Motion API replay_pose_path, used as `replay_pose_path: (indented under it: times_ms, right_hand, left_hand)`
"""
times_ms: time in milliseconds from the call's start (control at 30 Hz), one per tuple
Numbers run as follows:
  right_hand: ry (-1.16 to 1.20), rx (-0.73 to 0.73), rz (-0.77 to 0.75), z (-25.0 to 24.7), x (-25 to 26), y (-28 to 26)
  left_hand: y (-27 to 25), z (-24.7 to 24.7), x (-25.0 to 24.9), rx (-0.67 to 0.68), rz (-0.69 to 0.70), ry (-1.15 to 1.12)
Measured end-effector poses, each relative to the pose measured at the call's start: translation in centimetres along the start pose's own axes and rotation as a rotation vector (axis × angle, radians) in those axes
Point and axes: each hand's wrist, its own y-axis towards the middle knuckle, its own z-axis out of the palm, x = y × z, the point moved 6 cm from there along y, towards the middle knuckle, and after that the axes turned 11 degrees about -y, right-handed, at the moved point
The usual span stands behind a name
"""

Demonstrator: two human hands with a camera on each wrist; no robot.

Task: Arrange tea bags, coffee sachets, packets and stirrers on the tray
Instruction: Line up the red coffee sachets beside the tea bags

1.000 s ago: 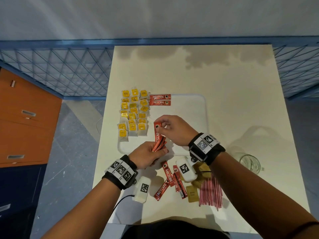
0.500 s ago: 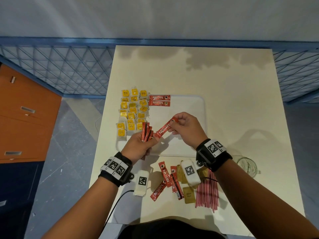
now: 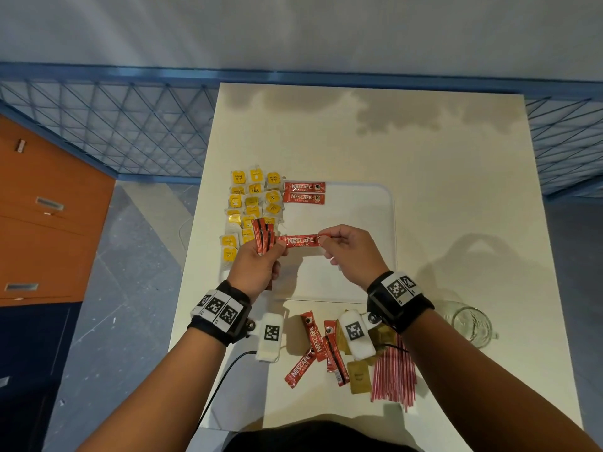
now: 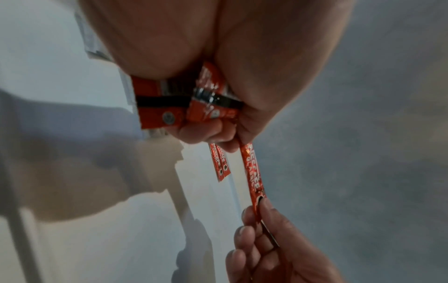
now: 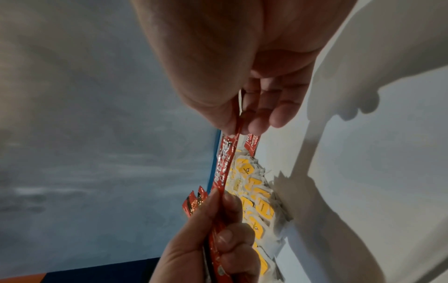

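Observation:
A white tray (image 3: 375,223) lies mid-table with yellow tea bags (image 3: 253,200) in rows along its left side and two red coffee sachets (image 3: 304,192) at its far edge. My left hand (image 3: 261,259) grips a bunch of red coffee sachets (image 3: 263,234) upright above the tray's left part. My right hand (image 3: 346,252) pinches the right end of one red sachet (image 3: 301,241), held level between both hands; its left end touches my left fingers. The left wrist view shows the bunch (image 4: 184,111) in the fist and the single sachet (image 4: 253,176).
Near the front edge of the table lie loose red sachets (image 3: 313,347), gold packets (image 3: 359,376) and a bundle of red-striped stirrers (image 3: 394,376). A glass jar (image 3: 471,324) stands at the right. A blue mesh fence runs behind; an orange cabinet stands at the left.
My right hand has drawn one sachet out of the bunch and turned it from tilted to level. Both hands have moved a little away from me, over the tray.

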Motion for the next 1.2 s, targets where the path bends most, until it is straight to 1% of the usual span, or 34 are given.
replay_pose_path:
  times_ms: [267, 500, 667, 767, 933, 1200]
  right_hand:
    - [-0.02, -0.024, 0.022, -0.4, -0.1, 2.5]
    - [-0.169, -0.161, 0.042, -1.3, -0.6, 7.4]
    - [-0.257, -0.167, 0.064, -0.2, -0.7, 9.5]
    - [-0.321, -0.174, 0.063, 0.2, -0.2, 9.9]
    - [-0.446, -0.226, 0.024, 0.2, 0.3, 10.1]
    - [-0.478, -0.271, 0.029, 0.3, 0.2, 10.3]
  left_hand:
    - [1.5, -0.5, -0.6, -0.039, 0.0, -0.015]
    - [2.3, -1.1, -0.5, -0.049, -0.029, -0.013]
    - [2.4, -1.4, -0.1, -0.05, -0.051, -0.011]
    - [2.6, -1.5, 0.2, -0.052, -0.066, -0.019]
    - [2.8, -1.5, 0.5, -0.053, -0.08, -0.023]
    - [3.0, -1.4, 1.1, -0.044, -0.089, -0.02]
